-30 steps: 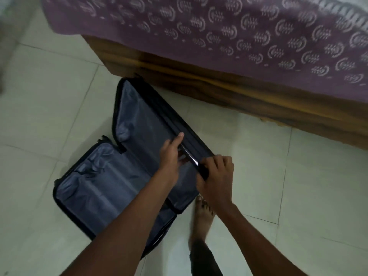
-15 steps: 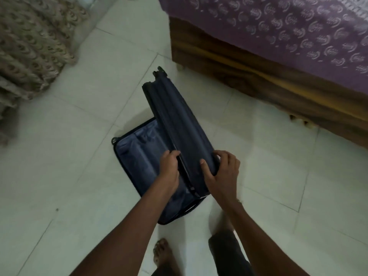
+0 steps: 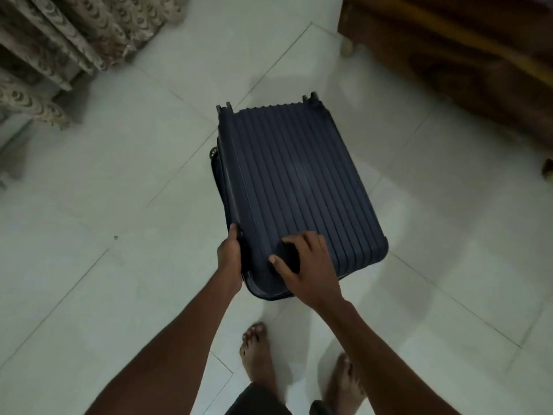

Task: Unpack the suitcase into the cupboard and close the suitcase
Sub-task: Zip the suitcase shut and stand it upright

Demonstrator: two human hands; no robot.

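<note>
Pressing down, the right hand [image 3: 305, 265] lies spread on the ribbed hard lid of the suitcase [image 3: 296, 187], while the left hand [image 3: 230, 254] grips its near side seam. Fingers there risk a pinch, I judge, if the halves misalign. It lies flat on glossy floor tiles [image 3: 119, 181], patterned curtain [image 3: 59, 40] beyond.

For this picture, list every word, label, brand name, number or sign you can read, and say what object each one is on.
None can be read.
Suitcase: ribbed lid, no readable brand or label; a small pale mark on its left edge is too blurred to read.
Curtain: pattern only, no text.
Floor and bed frame: no writing.
</note>
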